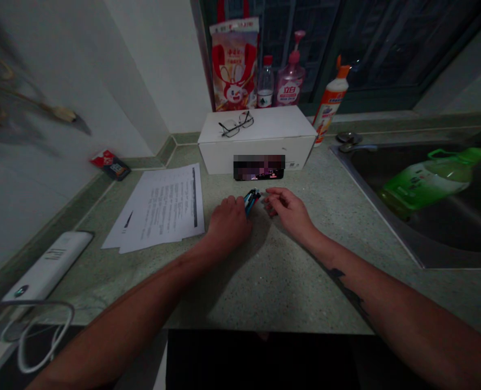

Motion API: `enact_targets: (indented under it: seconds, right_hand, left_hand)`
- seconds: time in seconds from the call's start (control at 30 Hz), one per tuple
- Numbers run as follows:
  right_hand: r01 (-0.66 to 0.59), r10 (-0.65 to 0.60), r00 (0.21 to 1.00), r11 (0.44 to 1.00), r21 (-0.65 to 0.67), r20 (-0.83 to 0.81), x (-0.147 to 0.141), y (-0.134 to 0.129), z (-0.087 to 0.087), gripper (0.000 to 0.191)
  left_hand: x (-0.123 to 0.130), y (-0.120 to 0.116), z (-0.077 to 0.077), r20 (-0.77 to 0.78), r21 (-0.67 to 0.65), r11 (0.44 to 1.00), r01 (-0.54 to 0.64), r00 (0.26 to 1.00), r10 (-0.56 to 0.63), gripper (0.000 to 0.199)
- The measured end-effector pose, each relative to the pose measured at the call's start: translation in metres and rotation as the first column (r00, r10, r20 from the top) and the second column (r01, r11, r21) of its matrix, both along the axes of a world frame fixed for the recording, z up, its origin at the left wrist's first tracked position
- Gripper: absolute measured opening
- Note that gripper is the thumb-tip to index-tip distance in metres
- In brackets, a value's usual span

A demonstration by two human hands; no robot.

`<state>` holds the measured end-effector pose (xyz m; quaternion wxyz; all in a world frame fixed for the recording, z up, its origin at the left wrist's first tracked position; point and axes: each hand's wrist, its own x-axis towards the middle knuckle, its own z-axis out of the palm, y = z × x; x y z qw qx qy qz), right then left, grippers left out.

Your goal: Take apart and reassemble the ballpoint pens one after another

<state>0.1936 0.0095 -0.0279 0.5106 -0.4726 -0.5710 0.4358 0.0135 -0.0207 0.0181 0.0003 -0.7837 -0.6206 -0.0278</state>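
Observation:
My left hand point(230, 218) is wrapped round a small stapler point(251, 200), blue and black with a bit of red, just above the countertop. Its front end points away from me and to the right, and my palm covers the rest. Close beside that end is my right hand point(286, 210), with curled fingers and the thumb drawn in towards them. Whatever is between those fingertips, if anything, is too small to make out. Printed sheets of paper point(163, 208) lie overlapping to the left of my left hand.
A phone point(260, 169) leans against a white box point(257, 146), with glasses point(237, 124) on top. Bottles and a red bag point(235, 70) stand behind. On the right, a sink point(439, 238) holds a green bottle point(427, 181). A white power strip point(49, 265) lies left.

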Motion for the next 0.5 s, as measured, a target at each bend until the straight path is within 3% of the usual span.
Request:
enact_targets:
  seconds: [0.37, 0.5]
  right_hand:
    - [0.048, -0.048, 0.999, 0.998, -0.040, 0.001, -0.003, 0.005, -0.002, 0.032]
    - [0.060, -0.064, 0.997, 0.993, -0.097, -0.035, -0.003, 0.007, 0.001, 0.029]
  left_hand:
    - [-0.010, 0.006, 0.009, -0.025, -0.138, 0.990, 0.004, 1.000, -0.007, 0.026]
    - [-0.020, 0.009, 0.020, -0.035, -0.177, 0.983, -0.038, 0.999, 0.032, 0.026]
